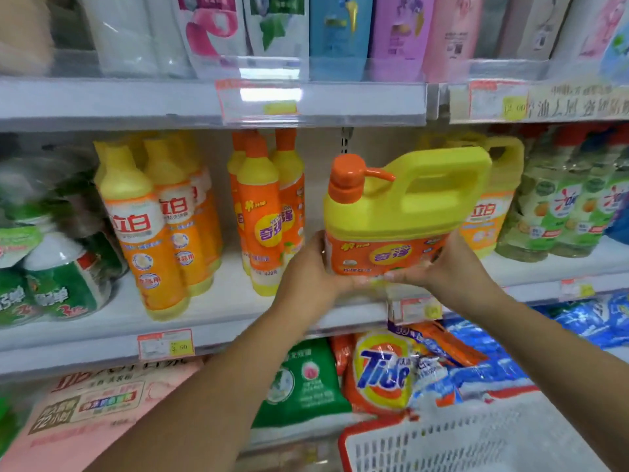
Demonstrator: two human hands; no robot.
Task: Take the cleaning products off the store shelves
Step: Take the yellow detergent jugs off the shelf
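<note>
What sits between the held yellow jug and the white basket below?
Head view: below the jug, a shelf price tag, then the Tide bag, above the basket.

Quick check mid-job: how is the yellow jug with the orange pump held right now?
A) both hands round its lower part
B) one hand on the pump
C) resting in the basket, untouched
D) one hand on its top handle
A: the left hand and the right hand hold the orange-labelled lower part of the jug, one on either side.

Jug (405, 212) at shelf (218, 301) front btwn L hand (315, 267) & R hand (452, 267); bottles (153, 226) to L, basket (476, 444) below R
</note>
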